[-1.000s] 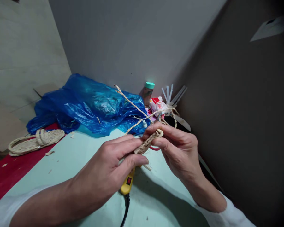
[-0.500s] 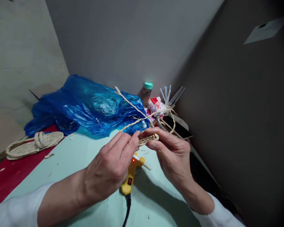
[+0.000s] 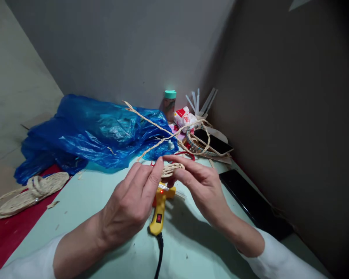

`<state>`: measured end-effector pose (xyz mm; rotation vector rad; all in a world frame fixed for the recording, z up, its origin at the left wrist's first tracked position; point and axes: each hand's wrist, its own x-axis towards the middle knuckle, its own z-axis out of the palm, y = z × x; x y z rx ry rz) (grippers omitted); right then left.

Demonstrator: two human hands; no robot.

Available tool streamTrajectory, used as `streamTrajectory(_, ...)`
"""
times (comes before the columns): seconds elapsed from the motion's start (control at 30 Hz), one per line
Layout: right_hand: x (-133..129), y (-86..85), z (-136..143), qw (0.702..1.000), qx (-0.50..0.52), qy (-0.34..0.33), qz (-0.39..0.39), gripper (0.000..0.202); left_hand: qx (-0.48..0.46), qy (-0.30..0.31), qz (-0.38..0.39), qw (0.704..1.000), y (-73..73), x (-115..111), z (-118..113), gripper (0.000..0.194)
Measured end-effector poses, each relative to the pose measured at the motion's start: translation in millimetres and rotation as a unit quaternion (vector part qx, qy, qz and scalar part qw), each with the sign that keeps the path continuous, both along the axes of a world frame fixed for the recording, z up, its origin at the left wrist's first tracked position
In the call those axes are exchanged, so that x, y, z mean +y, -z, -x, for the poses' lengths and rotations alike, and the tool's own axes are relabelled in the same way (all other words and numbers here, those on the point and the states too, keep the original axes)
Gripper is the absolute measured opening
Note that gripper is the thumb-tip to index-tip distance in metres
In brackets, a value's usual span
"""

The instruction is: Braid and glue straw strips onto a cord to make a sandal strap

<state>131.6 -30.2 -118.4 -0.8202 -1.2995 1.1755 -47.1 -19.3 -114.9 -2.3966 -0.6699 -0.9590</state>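
Observation:
Between my two hands is a small coil of braided straw cord (image 3: 172,169), held above the table. My left hand (image 3: 136,192) is closed on its left side, its fingers hiding part of it. My right hand (image 3: 196,180) pinches the right end between thumb and fingers. A loose length of the same braid (image 3: 151,123) rises beyond my hands and loops to the right. Under the coil lies a yellow hot glue gun (image 3: 160,211) with its red light lit and a black cord. A woven straw sandal-shaped piece (image 3: 43,188) lies at the far left.
A crumpled blue plastic bag (image 3: 95,135) fills the back left. Behind stand a jar with a teal lid (image 3: 170,94), a red and white packet (image 3: 184,117) and several glue sticks (image 3: 197,101). At right lie a phone (image 3: 212,141) and a long black object (image 3: 253,203).
My view has shifted, so most things sit further left. My right index finger has stretched leftward over the top of the coil toward my left fingers. Both hands keep hold of it.

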Motion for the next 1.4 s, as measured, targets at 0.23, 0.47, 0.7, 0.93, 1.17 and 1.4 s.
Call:
streamTrajectory(0.23,-3.9,-6.5,1.8,1.0,-0.01,0.004,-0.003,0.013,0.026,-0.031,0.006,0.999,10.4,1.5,-0.4,0.041)
streamTrajectory(0.47,5.6,-8.8,-13.5,0.996,-0.019,-0.077,0.031,0.014,-0.099,-0.006,0.337,0.936,-12.0,-3.0,-4.0,0.026)
streamTrajectory(0.7,10.6,-10.5,-27.3,0.992,-0.055,-0.111,0.021,0.015,-0.183,0.034,0.704,0.685,-36.4,3.7,-5.8,0.025)
streamTrajectory(0.93,9.8,-11.3,-25.6,0.992,-0.041,-0.11,0.036,0.013,-0.158,0.005,0.709,0.688,-25.9,1.7,-6.2,0.034)
streamTrajectory(1.17,13.3,-4.5,-26.8,0.99,0.009,-0.13,0.054,0.015,-0.176,0.0,0.686,0.706,-17.8,-3.6,-9.5,0.03)
streamTrajectory(1.4,17.7,2.3,-23.2,0.989,0.052,-0.124,0.067,0.019,-0.25,0.01,0.694,0.675,-6.1,-2.3,-11.5,0.03)
